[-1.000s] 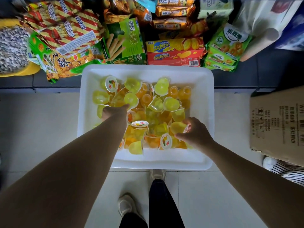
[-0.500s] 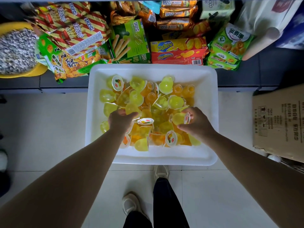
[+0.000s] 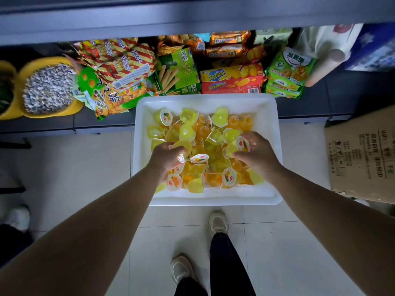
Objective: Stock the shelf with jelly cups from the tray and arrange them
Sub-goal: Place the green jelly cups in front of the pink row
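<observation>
Now both hands are down in the white rectangular plastic tray [image 3: 269, 107] on the floor. The left hand [image 3: 165, 159] curls round a yellow jelly cup [image 3: 184, 146], and the right hand [image 3: 255, 153] pinches another [image 3: 235, 147]. The dark shelf [image 3: 310, 103] lies straight ahead, beyond the tray's far edge.

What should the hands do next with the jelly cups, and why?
Probably lift both up toward the shelf. The left hand and the right hand each already grip a jelly cup over the white tray, so only carrying is left.
</observation>
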Tool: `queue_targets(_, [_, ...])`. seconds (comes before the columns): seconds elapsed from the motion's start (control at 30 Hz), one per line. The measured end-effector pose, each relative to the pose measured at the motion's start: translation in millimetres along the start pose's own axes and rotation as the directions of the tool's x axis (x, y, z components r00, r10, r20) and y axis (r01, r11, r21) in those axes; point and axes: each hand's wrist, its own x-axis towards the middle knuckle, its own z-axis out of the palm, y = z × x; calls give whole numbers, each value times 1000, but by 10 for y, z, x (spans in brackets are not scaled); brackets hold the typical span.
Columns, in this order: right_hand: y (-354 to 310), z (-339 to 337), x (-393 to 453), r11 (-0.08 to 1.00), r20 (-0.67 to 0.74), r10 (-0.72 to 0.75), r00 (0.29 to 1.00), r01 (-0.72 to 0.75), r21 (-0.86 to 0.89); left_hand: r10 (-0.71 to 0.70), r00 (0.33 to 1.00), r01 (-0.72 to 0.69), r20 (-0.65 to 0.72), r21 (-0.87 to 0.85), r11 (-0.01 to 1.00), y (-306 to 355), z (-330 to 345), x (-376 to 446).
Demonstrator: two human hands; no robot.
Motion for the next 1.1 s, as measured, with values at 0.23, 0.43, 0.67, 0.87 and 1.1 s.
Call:
queue_targets(0.23, [-633, -143, -619, 978, -66, -118, 991, 127, 165, 120, 990, -110, 71, -133, 985, 456, -168, -749])
queue_targets(0.43, [-1520, -492, -1483, 889, -171, -243, 955, 289, 354, 285, 953, -253, 101, -250, 935, 963, -415, -1772])
queue_targets(0.67, [-2721, -1158, -2484, 824, -286, -393, 874, 473, 313, 512, 848, -465, 136, -275, 842, 1913, -892, -3030])
queue_targets(0.87, [-3689, -1845, -3252, 767, -300, -513, 804, 587, 261, 636, 766, -563, 96, -377, 735, 2870, -1257, -4063])
queue_targets(1.1, [-4622, -2503, -3592, 672, -349, -616, 706, 703, 235, 825, 565, -785, 2, -307, 539, 3930, -1356, -4780])
